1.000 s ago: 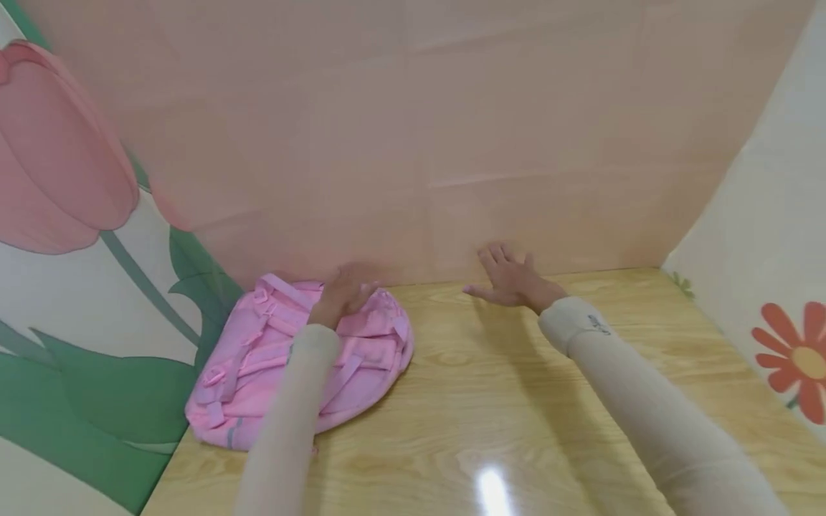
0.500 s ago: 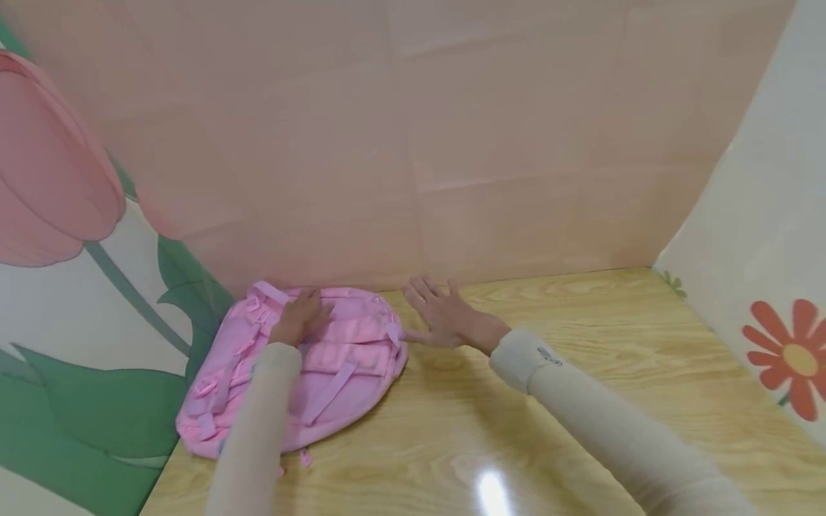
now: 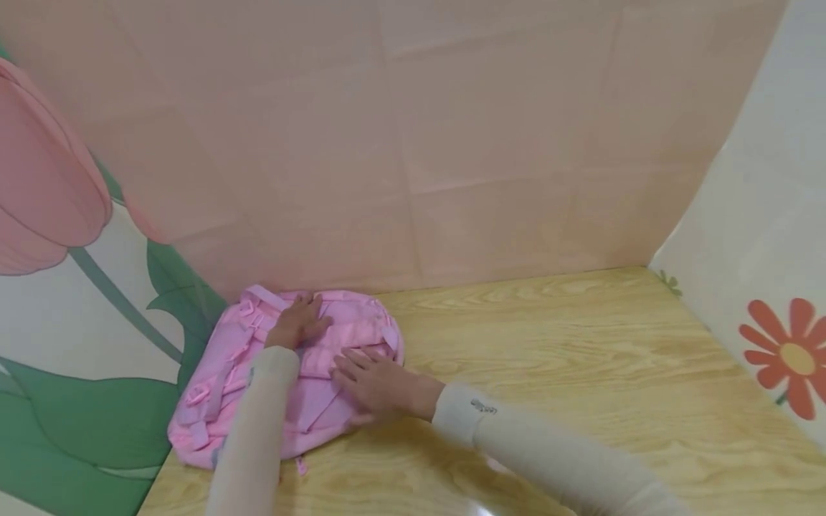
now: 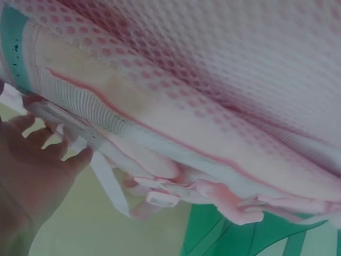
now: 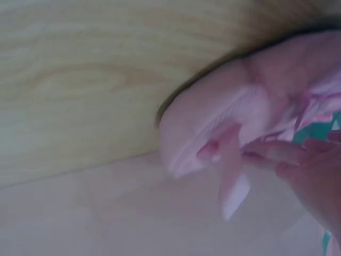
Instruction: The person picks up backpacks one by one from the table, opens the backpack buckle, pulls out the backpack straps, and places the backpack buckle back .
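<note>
A pink backpack [image 3: 226, 365] with straps and buckles lies flat at the left of the wooden table. My left hand [image 3: 299, 322] rests on its upper part with fingers spread. In the left wrist view, the left hand [image 4: 37, 165] has its fingertips at the bag's strap padding, near a plastic buckle [image 4: 162, 198]. My right hand [image 3: 377, 380] lies over the bag's lower right side, fingers extended. The right wrist view shows the right hand [image 5: 314, 176] beside the rounded end of the backpack [image 5: 213, 112], where a loose strap [image 5: 233, 176] sticks out.
The wooden table [image 3: 548, 344] stretches to the right of the bag. A pinkish covered wall [image 3: 413, 143] rises behind it. On the left is a wall with a painted tulip [image 3: 48, 172]; on the right wall is a painted red flower [image 3: 796, 358].
My right hand has come from the bare table at the right, leftward and nearer, onto the backpack. My left hand has shifted left over the bag and settled on its upper part.
</note>
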{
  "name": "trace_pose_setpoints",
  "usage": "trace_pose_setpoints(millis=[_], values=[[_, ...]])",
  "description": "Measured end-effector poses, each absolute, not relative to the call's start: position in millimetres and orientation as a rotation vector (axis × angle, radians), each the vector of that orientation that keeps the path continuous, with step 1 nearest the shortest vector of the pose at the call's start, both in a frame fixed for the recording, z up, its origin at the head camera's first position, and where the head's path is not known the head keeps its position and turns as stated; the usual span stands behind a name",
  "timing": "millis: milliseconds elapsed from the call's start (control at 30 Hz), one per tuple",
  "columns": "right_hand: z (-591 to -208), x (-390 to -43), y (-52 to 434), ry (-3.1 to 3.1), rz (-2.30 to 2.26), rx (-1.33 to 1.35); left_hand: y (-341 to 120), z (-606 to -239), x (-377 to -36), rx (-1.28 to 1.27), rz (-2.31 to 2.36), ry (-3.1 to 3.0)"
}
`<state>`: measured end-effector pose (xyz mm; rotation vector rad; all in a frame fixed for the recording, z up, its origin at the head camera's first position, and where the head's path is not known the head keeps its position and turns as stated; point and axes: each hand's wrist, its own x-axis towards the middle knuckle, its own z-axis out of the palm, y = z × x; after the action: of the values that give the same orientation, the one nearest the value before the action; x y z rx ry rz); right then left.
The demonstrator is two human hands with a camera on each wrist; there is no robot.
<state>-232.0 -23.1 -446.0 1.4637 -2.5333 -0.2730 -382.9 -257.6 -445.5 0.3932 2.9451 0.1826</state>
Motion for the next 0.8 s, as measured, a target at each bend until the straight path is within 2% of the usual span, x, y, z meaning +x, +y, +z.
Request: trace_pose_setpoints(millis=[200, 500, 800], values=[[-463, -222, -38, -2.501, -0.381, 1.544, -255, -449, -389, 0.437, 0.156, 2.978], [-477, -219, -44, -2.328, -0.507, 1.441, -252, -447, -392, 0.413, 0.123, 2.999], [-485, -221, -38, -2.289, -0.435, 1.439, -246, -445, -390, 0.387, 0.113, 2.984]])
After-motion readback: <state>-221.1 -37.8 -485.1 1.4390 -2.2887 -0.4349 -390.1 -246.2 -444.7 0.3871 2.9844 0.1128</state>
